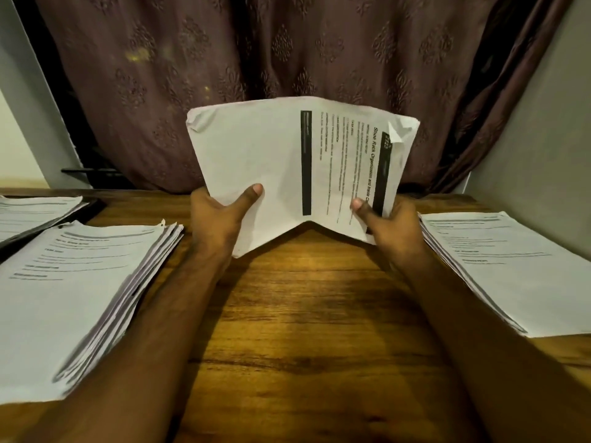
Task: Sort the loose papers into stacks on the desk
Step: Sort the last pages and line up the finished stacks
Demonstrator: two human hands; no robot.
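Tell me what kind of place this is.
Probably a home study corner or small office. A brown wooden desk stands against a patterned maroon fabric curtain, with stacks of printed white papers beside both hands, which hold another bent sheaf of printed sheets.

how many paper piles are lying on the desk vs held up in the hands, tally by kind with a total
Stacks lying on the desk: 3 – the large left stack, the far-left stack partly cut off by the frame edge, and the right stack.
Bundles held up: 1 – the held bundle, gripped by the left hand and right hand.
Total: 4
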